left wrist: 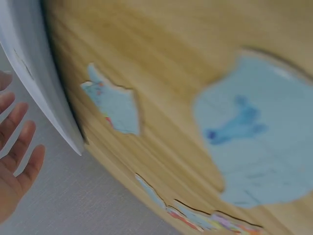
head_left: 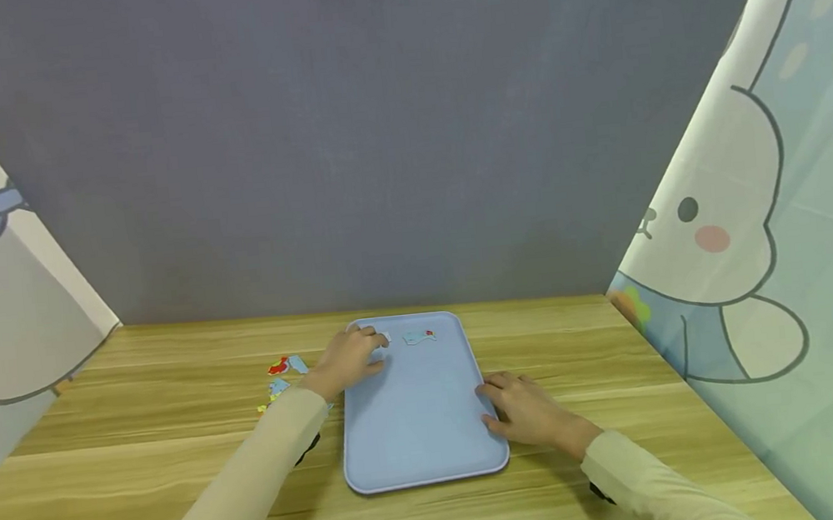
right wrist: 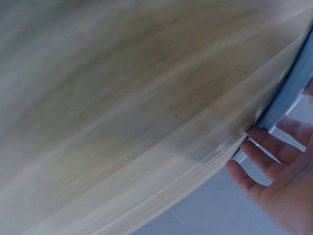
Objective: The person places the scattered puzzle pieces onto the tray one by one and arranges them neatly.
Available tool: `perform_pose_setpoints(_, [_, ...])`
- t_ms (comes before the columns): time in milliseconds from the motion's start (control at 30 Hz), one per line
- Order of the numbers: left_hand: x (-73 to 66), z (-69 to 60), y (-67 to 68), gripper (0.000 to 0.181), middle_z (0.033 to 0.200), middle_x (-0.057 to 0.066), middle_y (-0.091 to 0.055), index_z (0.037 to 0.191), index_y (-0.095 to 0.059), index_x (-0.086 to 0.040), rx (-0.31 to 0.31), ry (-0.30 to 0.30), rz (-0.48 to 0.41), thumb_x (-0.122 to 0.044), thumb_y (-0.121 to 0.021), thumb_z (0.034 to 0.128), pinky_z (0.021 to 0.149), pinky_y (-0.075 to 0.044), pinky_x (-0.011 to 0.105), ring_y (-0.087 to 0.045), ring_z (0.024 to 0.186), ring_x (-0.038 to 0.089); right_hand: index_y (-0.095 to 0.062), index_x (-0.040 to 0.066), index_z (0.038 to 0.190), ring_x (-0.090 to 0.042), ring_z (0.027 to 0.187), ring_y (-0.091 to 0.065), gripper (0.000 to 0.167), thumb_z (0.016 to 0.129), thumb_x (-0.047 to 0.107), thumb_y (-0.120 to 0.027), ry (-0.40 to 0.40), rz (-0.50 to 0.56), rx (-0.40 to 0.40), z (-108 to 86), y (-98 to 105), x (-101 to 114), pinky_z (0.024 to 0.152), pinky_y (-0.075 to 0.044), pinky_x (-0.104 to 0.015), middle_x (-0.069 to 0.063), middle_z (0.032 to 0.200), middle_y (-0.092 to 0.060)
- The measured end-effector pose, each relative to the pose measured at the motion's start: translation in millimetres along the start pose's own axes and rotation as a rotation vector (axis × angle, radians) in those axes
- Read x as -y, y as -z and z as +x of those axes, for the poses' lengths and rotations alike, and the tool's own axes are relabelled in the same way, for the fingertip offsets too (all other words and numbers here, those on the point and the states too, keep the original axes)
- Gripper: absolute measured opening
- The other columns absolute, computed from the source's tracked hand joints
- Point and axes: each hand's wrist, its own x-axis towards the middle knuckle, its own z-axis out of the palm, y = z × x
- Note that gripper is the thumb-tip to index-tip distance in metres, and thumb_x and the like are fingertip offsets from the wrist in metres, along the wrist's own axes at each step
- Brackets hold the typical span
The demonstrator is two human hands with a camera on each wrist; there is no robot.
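A light-blue tray (head_left: 425, 426) lies on the wooden table. My left hand (head_left: 349, 358) is over its upper left part, fingers spread and loosely bent. Just beyond those fingertips a small pale piece (head_left: 386, 336) shows in the tray, partly hidden. To its right lies a pale-blue jigsaw piece (head_left: 418, 338) with a red spot. My right hand (head_left: 524, 409) rests at the tray's right rim, its fingertips touching the edge. The right wrist view shows that hand's fingers (right wrist: 266, 159) fairly straight against the rim.
Left of the tray, several loose jigsaw pieces (head_left: 278, 386) lie on the table (head_left: 138, 421), partly behind my left arm. The left wrist view shows a large pale-blue piece (left wrist: 259, 132) and a smaller one (left wrist: 115, 105) nearer the tray. A grey backdrop (head_left: 346, 149) stands behind the table.
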Motion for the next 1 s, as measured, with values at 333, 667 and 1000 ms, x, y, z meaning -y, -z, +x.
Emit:
perform_pose_setpoints(333, [-0.5, -16.7, 3.3, 0.025, 0.100, 0.003, -0.064, 0.103, -0.066, -0.013, 0.009, 0.012, 0.016, -0.025, -0.068, 0.0812, 0.077, -0.051, 0.044, -0.058, 0.091, 0.026, -0.059, 0.005, 0.116, -0.030, 0.112, -0.053, 0.043, 0.085, 0.033, -0.060, 0.007, -0.004, -0.001, 0.2, 1, -1, 0.088, -0.046, -0.050, -0.014, 0.120, -0.057])
perform_pose_setpoints(667, [-0.4, -36.8, 11.1, 0.025, 0.098, 0.002, -0.064, 0.102, -0.067, -0.012, -0.024, 0.005, -0.006, -0.024, -0.069, 0.0803, 0.075, -0.050, 0.043, -0.056, 0.088, 0.024, -0.059, 0.004, 0.116, -0.030, 0.111, -0.054, 0.042, 0.084, 0.031, -0.062, 0.007, -0.021, -0.012, 1.4, 2, 1, 0.087, -0.046, -0.052, -0.015, 0.119, -0.058])
perform_pose_setpoints(1000, [0.2, -56.2, 19.6, 0.026, 0.096, 0.003, -0.065, 0.100, -0.066, -0.010, -0.072, -0.024, -0.003, -0.022, -0.071, 0.0772, 0.077, -0.051, 0.038, -0.057, 0.081, 0.020, -0.059, 0.004, 0.115, -0.031, 0.111, -0.054, 0.042, 0.083, 0.030, -0.062, 0.008, -0.024, -0.010, 1.4, 2, 2, 0.086, -0.046, -0.052, -0.015, 0.118, -0.058])
